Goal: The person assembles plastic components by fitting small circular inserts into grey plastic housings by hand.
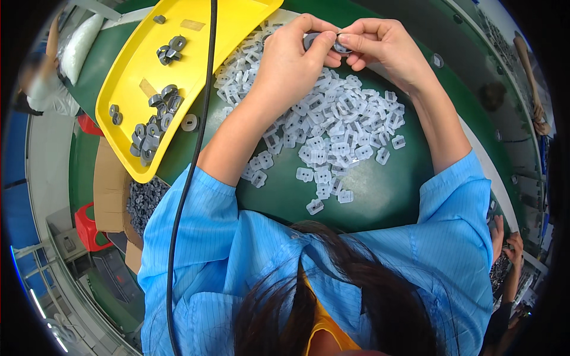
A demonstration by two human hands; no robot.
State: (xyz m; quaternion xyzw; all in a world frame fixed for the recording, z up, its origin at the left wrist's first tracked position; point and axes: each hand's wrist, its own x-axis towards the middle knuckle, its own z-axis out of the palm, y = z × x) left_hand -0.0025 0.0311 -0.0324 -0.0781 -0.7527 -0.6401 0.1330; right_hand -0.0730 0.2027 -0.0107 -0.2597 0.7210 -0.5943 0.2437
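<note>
The left grip (294, 62) and right grip (383, 50) are both pinched nearly closed, thumb against fingers, on a small dark grey part (309, 41); whether it is 1 piece or 2 cannot be told behind the fingertips. It looks light, stiff and smooth, probably hard plastic, a little slippery but not fragile, best taken by its rounded rim. It sits between the 2 grips, at the thumb tips, above the far edge of a heap of pale translucent pieces (341, 142) on the green desk (380, 204). Further left, past a black cable (207, 95), dark grey rings (170, 102) lie in a yellow tray (122, 83).
</note>
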